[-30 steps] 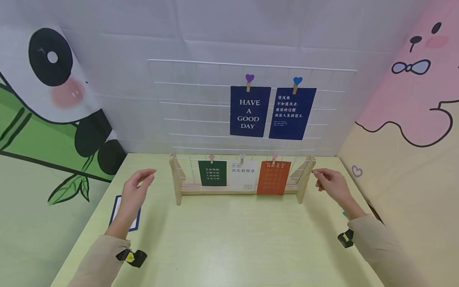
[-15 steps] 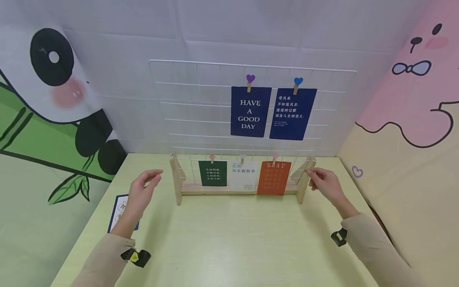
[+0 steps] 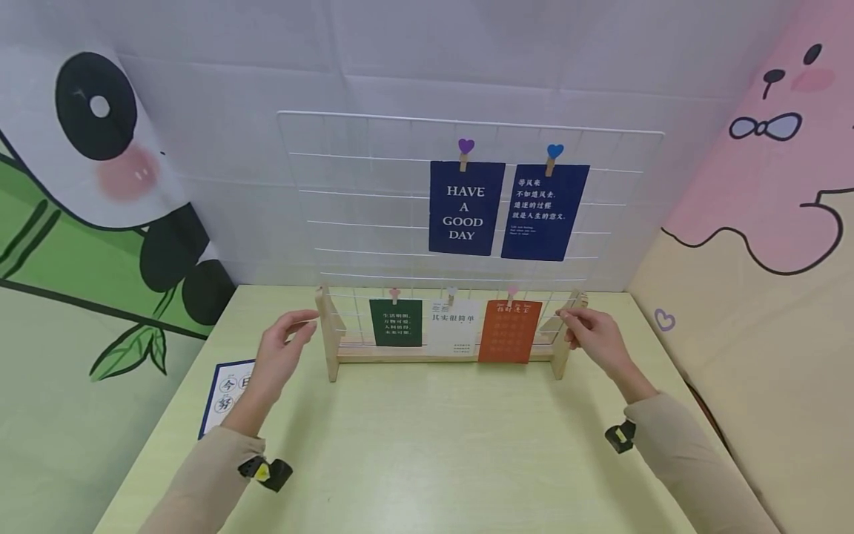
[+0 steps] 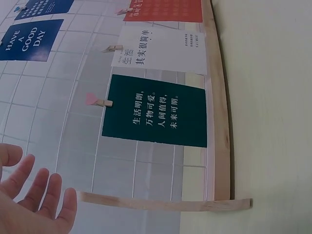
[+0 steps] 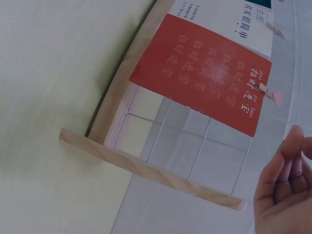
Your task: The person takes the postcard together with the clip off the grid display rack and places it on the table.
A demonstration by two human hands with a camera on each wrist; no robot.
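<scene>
A person's two hands flank a white wire grid panel (image 3: 400, 200) in its wooden stand (image 3: 443, 357) on a pale green table (image 3: 440, 452). The left hand (image 3: 283, 354), fingers relaxed and apart, hovers just beside the stand's left upright; the right hand (image 3: 592, 335) reaches the right upright, though whether it grips cannot be told. An uneven pull could likely tip the stand or shake loose the pegged cards. One navy card (image 3: 465, 208) reads "HAVE A GOOD DAY"; the green card (image 3: 396, 322), white card (image 3: 454, 326) and orange card (image 3: 509, 331) below carry Chinese text.
</scene>
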